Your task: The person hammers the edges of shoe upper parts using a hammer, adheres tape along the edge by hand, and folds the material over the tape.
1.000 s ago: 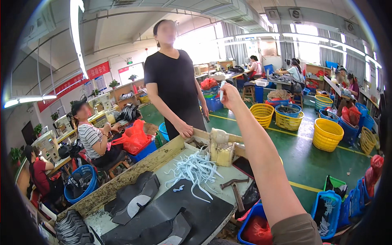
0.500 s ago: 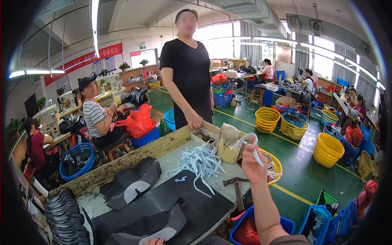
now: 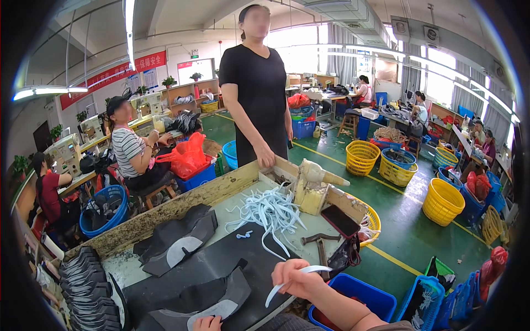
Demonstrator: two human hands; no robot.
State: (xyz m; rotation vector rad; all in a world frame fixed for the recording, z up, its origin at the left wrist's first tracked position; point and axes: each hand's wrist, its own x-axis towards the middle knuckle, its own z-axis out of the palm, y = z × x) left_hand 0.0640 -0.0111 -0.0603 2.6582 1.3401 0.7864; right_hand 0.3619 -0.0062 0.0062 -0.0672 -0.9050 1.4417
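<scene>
White and curved, a thin strip (image 3: 292,281) is pinched in the right hand (image 3: 295,277), which hovers over the near edge of the table (image 3: 165,212); the fingers are closed round the strip's upper end and its free end hangs down and to the left. The left hand (image 3: 207,323) shows only as knuckles at the lower edge of the picture, resting on a dark shoe upper with a pale grey patch (image 3: 207,306) at the table's near edge; whether it grips that piece I cannot tell. The two hands are apart.

More dark upper pieces (image 3: 176,243) lie overlapping across the left half of the table, and a row of stacked black pieces (image 3: 83,281) lines its left end. A loose heap of white strips (image 3: 270,212) lies near the middle, toward the far edge, with one small white bit (image 3: 244,235) just beside it. At the right end stand a yellowish glue pot with a cone-tipped bottle (image 3: 314,185), a dark phone (image 3: 340,220) on the raised rim, and a hammer (image 3: 320,243) lying flat near the right hand.

A person in a black top (image 3: 259,83) stands at the far edge, one hand on the table's rim. Below the right corner sits a blue crate (image 3: 359,292), and yellow baskets (image 3: 441,201) stand on the green floor.
</scene>
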